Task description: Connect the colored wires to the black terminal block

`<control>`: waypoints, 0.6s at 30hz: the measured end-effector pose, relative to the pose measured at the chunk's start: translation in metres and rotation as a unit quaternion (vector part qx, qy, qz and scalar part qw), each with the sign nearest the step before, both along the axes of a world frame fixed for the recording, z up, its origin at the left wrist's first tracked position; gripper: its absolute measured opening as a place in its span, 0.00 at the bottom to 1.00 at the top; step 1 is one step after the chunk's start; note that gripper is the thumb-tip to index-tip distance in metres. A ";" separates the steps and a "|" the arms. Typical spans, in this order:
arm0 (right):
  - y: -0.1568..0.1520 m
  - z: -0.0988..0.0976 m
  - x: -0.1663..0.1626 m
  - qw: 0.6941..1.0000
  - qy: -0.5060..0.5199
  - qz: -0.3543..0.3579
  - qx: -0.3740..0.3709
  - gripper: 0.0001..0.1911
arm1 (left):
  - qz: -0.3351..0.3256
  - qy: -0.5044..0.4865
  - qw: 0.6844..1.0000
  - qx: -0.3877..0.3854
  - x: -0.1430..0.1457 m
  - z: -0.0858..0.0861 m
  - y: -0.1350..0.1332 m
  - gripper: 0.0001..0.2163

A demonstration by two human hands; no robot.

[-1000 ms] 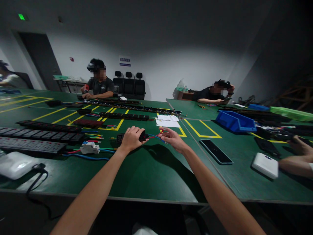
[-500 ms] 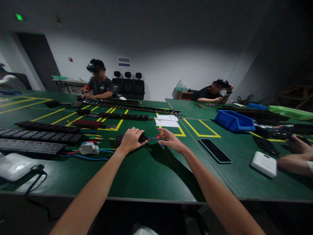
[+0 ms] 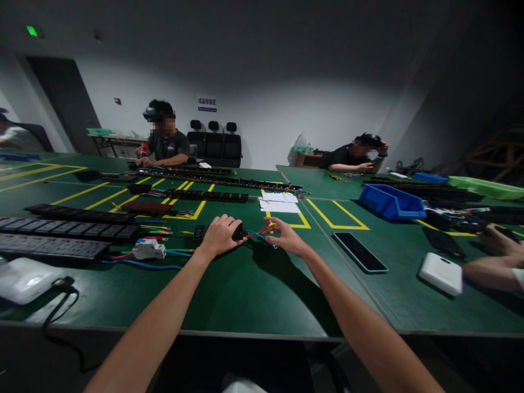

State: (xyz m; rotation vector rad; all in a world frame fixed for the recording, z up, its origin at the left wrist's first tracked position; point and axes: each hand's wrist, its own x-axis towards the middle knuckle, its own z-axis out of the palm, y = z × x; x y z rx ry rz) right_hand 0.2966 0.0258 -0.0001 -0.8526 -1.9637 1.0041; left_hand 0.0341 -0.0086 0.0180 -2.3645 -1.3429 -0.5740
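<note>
My left hand [image 3: 220, 234] is closed around a small black socket module [image 3: 237, 231] just above the green table [image 3: 245, 289]. Red, blue and yellow wires [image 3: 258, 232] stick out of the module's right end. My right hand [image 3: 286, 236] pinches those wires close to the module, fingers together. A second small black module [image 3: 200, 232] lies on the table just left of my left hand.
Long black power strips [image 3: 53, 234] and a white circuit breaker [image 3: 148, 249] with coloured wires lie at left. A white device [image 3: 24, 278] sits near left. A phone [image 3: 360, 252], a white box [image 3: 440, 274], a blue bin [image 3: 393, 202] and another person's arm [image 3: 491, 273] are at right. Two people sit across the table.
Both hands have sunk slightly toward the table with the module. My right hand has slid in closer to the module along the wires.
</note>
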 end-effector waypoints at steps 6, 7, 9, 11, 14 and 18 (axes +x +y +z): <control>0.004 -0.009 -0.002 0.999 0.008 -0.011 0.033 0.40 | -0.008 -0.014 1.000 0.005 0.003 -0.002 0.000 0.22; 0.005 -0.010 -0.002 0.999 0.012 -0.007 0.032 0.40 | -0.007 -0.013 1.000 0.006 0.003 -0.002 0.000 0.22; 0.006 -0.011 -0.001 0.999 0.018 0.004 0.027 0.41 | -0.004 -0.005 1.000 0.009 0.003 -0.002 0.000 0.22; 0.007 -0.011 0.000 1.000 0.015 0.010 0.025 0.42 | -0.002 0.002 1.000 0.011 0.003 -0.003 0.000 0.22; 0.008 -0.011 0.000 1.000 0.003 0.008 0.026 0.40 | -0.005 -0.003 1.000 0.011 0.002 -0.003 0.000 0.22; 0.010 -0.012 -0.003 1.000 0.003 -0.030 0.010 0.35 | 0.000 -0.017 1.000 0.008 0.002 -0.004 0.001 0.22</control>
